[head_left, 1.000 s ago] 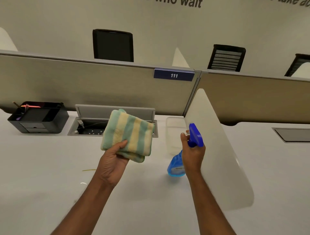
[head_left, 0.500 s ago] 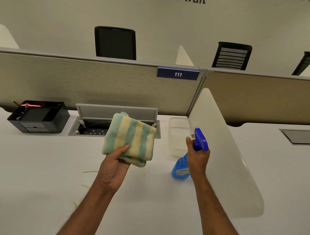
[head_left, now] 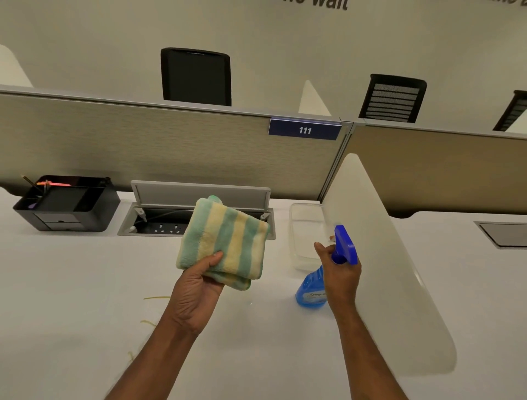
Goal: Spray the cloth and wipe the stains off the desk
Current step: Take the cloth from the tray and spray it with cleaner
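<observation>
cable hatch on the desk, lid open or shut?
Open. The hatch lid stands raised at the back edge, and the sockets inside show; the cloth hides its right part.

Hidden, cropped or unreadable

The right hand [head_left: 340, 271] covers the neck and trigger of the spray bottle [head_left: 310, 291], and the bottle's label is too small to read. The left hand [head_left: 196, 288] hides the near corner of the folded cloth [head_left: 225, 242], which in turn blocks part of the open socket tray [head_left: 159, 225]. Both forearms run off the bottom edge. Wall lettering is cut by the top edge — only "wait" [head_left: 330, 3] reads. The black organiser [head_left: 68, 205] holds items too small to identify — pens, perhaps.
</observation>
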Tool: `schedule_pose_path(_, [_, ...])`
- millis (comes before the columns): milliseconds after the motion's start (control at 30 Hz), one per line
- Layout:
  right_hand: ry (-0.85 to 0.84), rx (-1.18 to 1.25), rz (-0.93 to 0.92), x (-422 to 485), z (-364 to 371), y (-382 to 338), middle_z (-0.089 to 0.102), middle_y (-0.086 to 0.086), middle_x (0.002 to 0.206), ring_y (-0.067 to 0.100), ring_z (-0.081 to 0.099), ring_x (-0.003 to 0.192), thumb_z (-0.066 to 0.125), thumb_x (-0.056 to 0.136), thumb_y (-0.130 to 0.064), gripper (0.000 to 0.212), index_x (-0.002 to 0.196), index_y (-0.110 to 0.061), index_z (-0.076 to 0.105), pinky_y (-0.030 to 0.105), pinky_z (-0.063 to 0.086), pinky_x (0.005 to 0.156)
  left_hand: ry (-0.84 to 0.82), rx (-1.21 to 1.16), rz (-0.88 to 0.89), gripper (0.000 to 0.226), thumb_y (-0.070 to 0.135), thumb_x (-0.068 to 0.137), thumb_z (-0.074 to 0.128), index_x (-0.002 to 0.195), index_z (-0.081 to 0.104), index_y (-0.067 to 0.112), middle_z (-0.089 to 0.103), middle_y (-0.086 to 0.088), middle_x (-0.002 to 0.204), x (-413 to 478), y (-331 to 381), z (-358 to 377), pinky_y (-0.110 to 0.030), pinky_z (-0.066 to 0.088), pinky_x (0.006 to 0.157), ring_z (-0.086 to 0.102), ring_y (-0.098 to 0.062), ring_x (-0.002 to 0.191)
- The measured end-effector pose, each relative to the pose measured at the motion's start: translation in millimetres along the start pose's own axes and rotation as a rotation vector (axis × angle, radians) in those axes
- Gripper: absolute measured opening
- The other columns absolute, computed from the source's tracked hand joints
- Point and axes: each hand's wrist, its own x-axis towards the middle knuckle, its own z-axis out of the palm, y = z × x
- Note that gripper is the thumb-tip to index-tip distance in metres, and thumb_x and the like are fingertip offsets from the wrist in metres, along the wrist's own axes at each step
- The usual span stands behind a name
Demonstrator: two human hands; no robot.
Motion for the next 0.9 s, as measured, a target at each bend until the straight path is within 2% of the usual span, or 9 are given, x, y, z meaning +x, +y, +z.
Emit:
schedule_pose_path(133, [0.014,-0.018,0.022,-4.4,-3.5,1.0,0.067,0.013,0.1,0.022,0.064,0.09,0.082,0.077,-0.021,0.052,0.121,-0.007,0.058,0.031,0.058,0.077,-0.012,-0.004,0.0,0.043,-0.004,0.089,0.057,0.127,0.062,0.015,0.068,-0.008,0.133,-5.6,7.9,-3.4,-0.059,0.042,0.111,0.062,-0.029,0.125])
schedule_pose_path(233, [0.035,-0.035,0.028,-11.0,-4.8,0.9,0.065,0.014,0.111,0.026,0.063,0.101,0.084,0.075,-0.021,0.063,0.129,-0.009,0.054,0.024,0.053,0.077,-0.019,-0.021,-0.008,0.046,-0.004,0.088,0.058,0.131,0.06,0.013,0.068,-0.009,0.133,-11.0,15.7,-8.9,-0.059,0.04,0.112,0.062,-0.031,0.126])
schedule_pose_path(367, [0.062,-0.064,0.025,-30.3,-9.3,-3.5,0.056,0.011,0.131,0.026,0.056,0.12,0.087,0.072,-0.02,0.078,0.138,-0.018,0.045,0.036,0.048,0.095,-0.028,-0.033,-0.027,0.047,-0.005,0.086,0.06,0.13,0.06,0.012,0.069,-0.011,0.131,-22.2,27.5,-19.4,-0.059,0.041,0.111,0.063,-0.032,0.124])
schedule_pose_path(467, [0.104,-0.113,0.051,-72.9,-12.5,-13.4,0.046,0.005,0.14,0.02,0.047,0.128,0.086,0.072,-0.034,0.086,0.143,-0.024,0.038,0.037,0.043,0.098,-0.037,-0.046,-0.046,0.049,-0.004,0.084,0.062,0.13,0.06,0.011,0.068,-0.012,0.131,-31.7,36.6,-30.1,-0.06,0.04,0.112,0.061,-0.033,0.125])
schedule_pose_path(533, [0.193,-0.09,0.13,-114.8,-11.0,-18.4,0.046,0.005,0.14,0.02,0.047,0.13,0.081,0.071,-0.048,0.087,0.142,-0.024,0.037,0.041,0.046,0.101,-0.034,-0.059,-0.058,0.052,-0.004,0.082,0.064,0.131,0.06,0.011,0.068,-0.012,0.132,-37.7,43.6,-37.2,-0.06,0.04,0.112,0.061,-0.034,0.126])
schedule_pose_path(633, [0.265,-0.022,0.244,-176.7,1.3,-31.1,0.054,0.005,0.129,0.02,0.054,0.121,0.078,0.077,-0.045,0.069,0.133,-0.021,0.046,0.046,0.045,0.108,-0.043,-0.071,-0.06,0.055,-0.003,0.078,0.065,0.131,0.06,0.011,0.068,-0.013,0.132,-49.6,54.4,-43.9,-0.06,0.04,0.112,0.06,-0.034,0.126])
schedule_pose_path(700, [0.204,0.024,0.358,-211.3,18.1,-45.2,0.06,0.004,0.12,0.02,0.057,0.115,0.077,0.08,-0.041,0.058,0.127,-0.021,0.049,0.043,0.046,0.106,-0.057,-0.08,-0.053,0.056,-0.003,0.078,0.064,0.132,0.059,0.01,0.067,-0.013,0.132,-59.4,60.8,-46.5,-0.06,0.04,0.112,0.06,-0.034,0.127])
schedule_pose_path(767, [0.073,0.068,0.495,-242.2,37.9,-61.4,0.064,0.002,0.11,0.021,0.061,0.109,0.074,0.078,-0.046,0.059,0.125,-0.019,0.051,0.037,0.047,0.1,-0.07,-0.096,-0.056,0.056,-0.004,0.08,0.063,0.133,0.059,0.011,0.067,-0.013,0.132,-70.8,65.5,-49.2,-0.06,0.04,0.111,0.06,-0.034,0.127])
schedule_pose_path(900, [-0.3,0.176,0.707,-295.2,71.3,-92.8,0.067,0.004,0.123,0.022,0.063,0.114,0.062,0.078,-0.062,0.068,0.129,-0.018,0.055,0.044,0.048,0.105,-0.112,-0.123,-0.087,0.048,-0.004,0.088,0.059,0.134,0.058,0.009,0.067,-0.015,0.132,-100.6,70.7,-57.3,-0.061,0.041,0.11,0.061,-0.036,0.125])
